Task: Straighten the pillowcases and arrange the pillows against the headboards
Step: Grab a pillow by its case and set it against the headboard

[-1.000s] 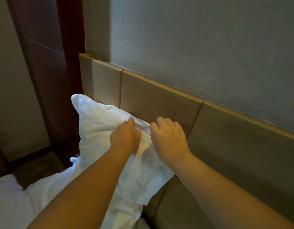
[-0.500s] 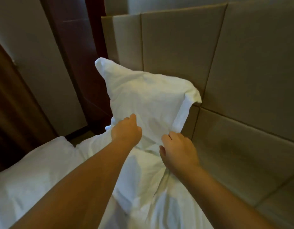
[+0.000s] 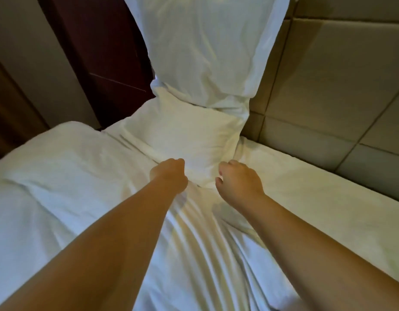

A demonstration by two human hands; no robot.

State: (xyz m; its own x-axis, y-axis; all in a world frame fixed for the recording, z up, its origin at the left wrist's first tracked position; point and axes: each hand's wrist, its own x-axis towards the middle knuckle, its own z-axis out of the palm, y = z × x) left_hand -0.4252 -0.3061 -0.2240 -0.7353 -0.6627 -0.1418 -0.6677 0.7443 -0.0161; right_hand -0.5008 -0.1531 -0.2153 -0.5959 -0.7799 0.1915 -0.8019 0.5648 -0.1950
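A white pillow (image 3: 203,48) stands upright against the padded beige headboard (image 3: 328,75). A second white pillow (image 3: 185,135) lies flat on the bed below it, its far end under the standing one. My left hand (image 3: 169,176) is curled at the near left corner of the flat pillow, touching its edge. Fingers bent, my right hand (image 3: 239,182) rests at the near right corner. Whether either hand pinches the fabric is hidden by the knuckles.
A rumpled white duvet (image 3: 59,187) covers the bed to the left and toward me. The bare white sheet (image 3: 317,209) runs along the headboard on the right. A dark wood panel (image 3: 99,52) and a wall stand beyond the bed's left corner.
The view has tilted down from the headboard to the bed. Both hands moved from the top of the upright pillow down to the near edge of the flat pillow.
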